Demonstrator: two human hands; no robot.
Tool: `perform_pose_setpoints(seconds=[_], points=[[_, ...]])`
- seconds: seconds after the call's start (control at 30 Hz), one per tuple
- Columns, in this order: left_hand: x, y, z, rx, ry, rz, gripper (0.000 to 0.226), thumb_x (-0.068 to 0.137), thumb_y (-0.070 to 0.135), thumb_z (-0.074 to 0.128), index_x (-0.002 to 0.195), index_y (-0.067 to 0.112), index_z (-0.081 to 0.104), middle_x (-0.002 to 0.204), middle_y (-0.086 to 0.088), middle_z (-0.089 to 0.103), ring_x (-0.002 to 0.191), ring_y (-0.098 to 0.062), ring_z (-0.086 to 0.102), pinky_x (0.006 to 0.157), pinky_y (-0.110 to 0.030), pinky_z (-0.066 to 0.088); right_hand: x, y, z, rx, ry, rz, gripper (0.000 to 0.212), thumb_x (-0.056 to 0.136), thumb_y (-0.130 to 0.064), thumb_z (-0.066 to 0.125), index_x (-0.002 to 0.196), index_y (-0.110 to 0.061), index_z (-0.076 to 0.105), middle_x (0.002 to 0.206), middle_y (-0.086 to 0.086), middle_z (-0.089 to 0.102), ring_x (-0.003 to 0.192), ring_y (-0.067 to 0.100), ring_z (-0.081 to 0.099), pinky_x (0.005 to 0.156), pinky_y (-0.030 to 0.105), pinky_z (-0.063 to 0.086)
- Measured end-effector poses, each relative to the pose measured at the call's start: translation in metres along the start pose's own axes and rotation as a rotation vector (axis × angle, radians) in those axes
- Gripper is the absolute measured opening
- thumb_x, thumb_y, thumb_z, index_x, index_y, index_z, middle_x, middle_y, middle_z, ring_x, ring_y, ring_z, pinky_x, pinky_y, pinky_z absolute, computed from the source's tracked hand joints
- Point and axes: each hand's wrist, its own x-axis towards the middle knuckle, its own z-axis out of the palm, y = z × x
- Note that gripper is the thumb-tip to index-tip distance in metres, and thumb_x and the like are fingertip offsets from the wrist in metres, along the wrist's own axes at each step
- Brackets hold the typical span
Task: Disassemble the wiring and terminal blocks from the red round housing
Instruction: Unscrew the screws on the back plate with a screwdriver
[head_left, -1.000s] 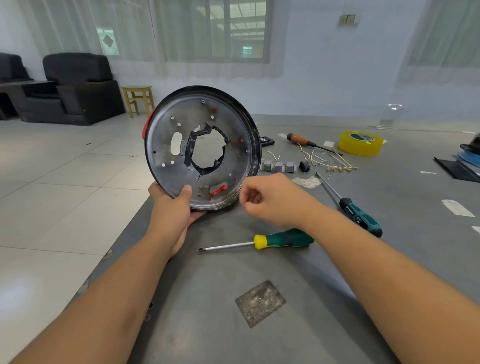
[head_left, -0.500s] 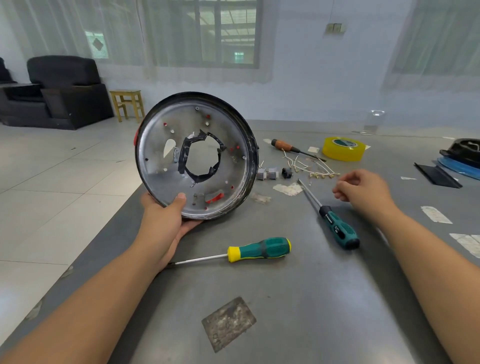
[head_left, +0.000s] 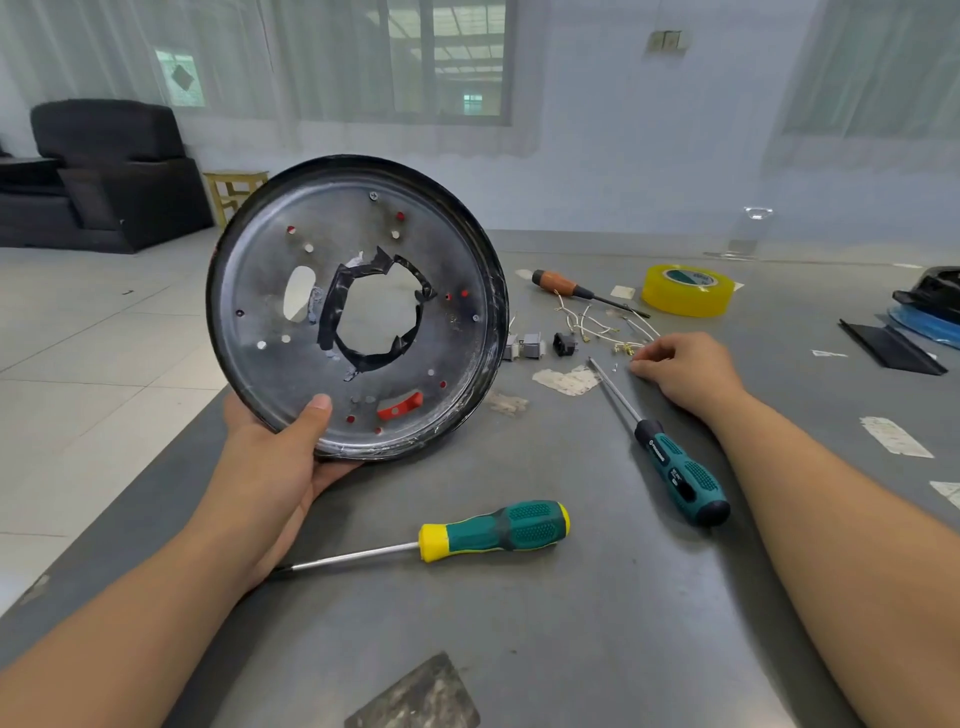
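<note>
the left hand (head_left: 270, 457) grips the housing (head_left: 358, 306) upright by its lower rim; it looks light, stiff, sharp around the torn hole. the right hand (head_left: 685, 371), fingers curled, touches the wires (head_left: 597, 325) on the counter (head_left: 571, 623); whether it pinches one, i cannot tell.

Left hand (head_left: 270, 467) gripping round housing (head_left: 358, 306), right hand (head_left: 680, 371) at wires (head_left: 602, 325)

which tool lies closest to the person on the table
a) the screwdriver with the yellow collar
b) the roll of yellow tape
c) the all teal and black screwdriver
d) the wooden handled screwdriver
a: the screwdriver with the yellow collar lies lowest in the head view, between the two forearms, nearer than the teal and black screwdriver; the wooden handled screwdriver and yellow tape lie far back.
</note>
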Motion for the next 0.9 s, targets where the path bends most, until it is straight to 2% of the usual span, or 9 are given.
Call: perform_pose_setpoints(seconds=[0.3,0.37,0.47,0.6,0.73,0.8,0.9], points=[[0.0,-0.001,0.001,0.003,0.011,0.016,0.042,0.107,0.007,0.057,0.14,0.028,0.043,0.131,0.001,0.072,0.107,-0.022,0.076,0.073,-0.042,0.066,0.002,-0.004,0.002,0.067,-0.104,-0.016,0.006,0.088,-0.03,0.078,0.082,-0.032,0.076,0.094,-0.016,0.072,0.089,0.004,0.061,0.063,0.021,0.042],[0.0,-0.001,0.0,0.002,0.01,0.014,0.041,0.107,0.006,0.057,0.139,0.027,0.043,0.131,0.0,0.072,0.106,-0.022,0.077,0.072,-0.041,0.066,-0.001,-0.003,0.0,0.077,-0.109,-0.023,0.007,0.089,-0.028,0.077,0.086,-0.034,0.077,0.092,-0.014,0.071,0.086,0.003,0.061,0.063,0.021,0.041],[0.0,-0.001,0.0,-0.002,0.006,0.006,0.043,0.107,0.006,0.057,0.141,0.026,0.041,0.134,-0.002,0.07,0.109,-0.024,0.076,0.071,-0.04,0.066,-0.008,0.001,-0.003,0.104,-0.093,-0.033,0.015,0.092,-0.021,0.073,0.101,-0.032,0.078,0.098,-0.004,0.072,0.088,0.008,0.062,0.068,0.021,0.043],[0.0,-0.001,0.0,-0.011,0.021,0.007,0.043,0.106,0.005,0.058,0.137,0.029,0.041,0.136,-0.003,0.067,0.112,-0.028,0.074,0.068,-0.04,0.065,-0.021,-0.008,-0.011,0.167,0.008,-0.028,0.018,0.096,-0.017,0.066,0.107,-0.027,0.075,0.107,0.001,0.071,0.099,0.017,0.062,0.085,0.029,0.046],[-0.002,0.001,0.0,-0.029,0.03,-0.003,0.042,0.106,0.005,0.058,0.138,0.026,0.042,0.137,-0.003,0.066,0.114,-0.028,0.073,0.066,-0.04,0.065,-0.039,-0.045,-0.02,0.267,0.12,-0.126,0.013,0.094,-0.02,0.066,0.097,-0.029,0.075,0.1,-0.003,0.073,0.095,0.014,0.065,0.078,0.028,0.05],[-0.003,0.003,0.001,-0.045,0.031,-0.015,0.042,0.106,0.006,0.058,0.141,0.023,0.043,0.136,-0.004,0.067,0.115,-0.03,0.072,0.066,-0.04,0.065,-0.053,-0.069,-0.016,0.306,0.105,-0.18,0.012,0.092,-0.024,0.066,0.097,-0.031,0.075,0.096,-0.008,0.073,0.093,0.012,0.067,0.079,0.031,0.055],[-0.006,0.007,0.0,-0.072,0.005,-0.032,0.041,0.106,0.009,0.058,0.143,0.022,0.046,0.135,-0.006,0.068,0.112,-0.031,0.073,0.069,-0.043,0.066,-0.075,-0.104,0.003,0.39,0.021,-0.237,0.02,0.093,-0.031,0.065,0.112,-0.028,0.071,0.106,-0.007,0.074,0.087,0.011,0.07,0.086,0.041,0.06]])
